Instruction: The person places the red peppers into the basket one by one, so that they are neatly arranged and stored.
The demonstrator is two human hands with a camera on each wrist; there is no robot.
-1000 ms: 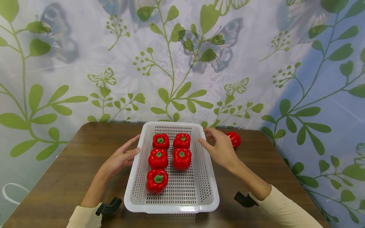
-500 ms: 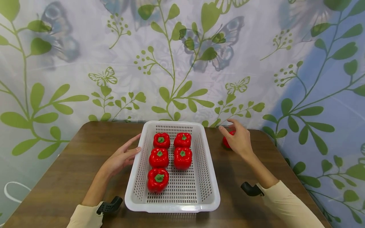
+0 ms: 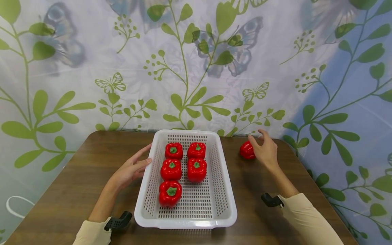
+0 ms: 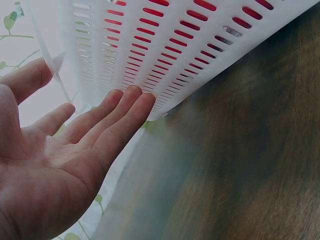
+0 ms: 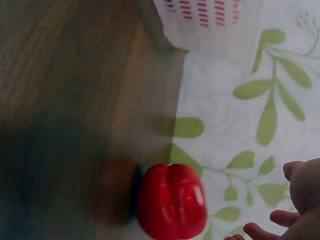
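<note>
Left hand: my straight fingers press the white basket's left wall.
Right hand: spread, beside the loose red pepper near the counter's far edge.

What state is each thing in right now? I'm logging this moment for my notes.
White basket: upright on the table, five red peppers inside.
Peppers in the basket: stems up, in two rows.
Loose pepper: on the table, outside the basket.
Left hand: open, fingertips at the basket's side wall.
Right hand: open beside the loose pepper, not gripping.
</note>
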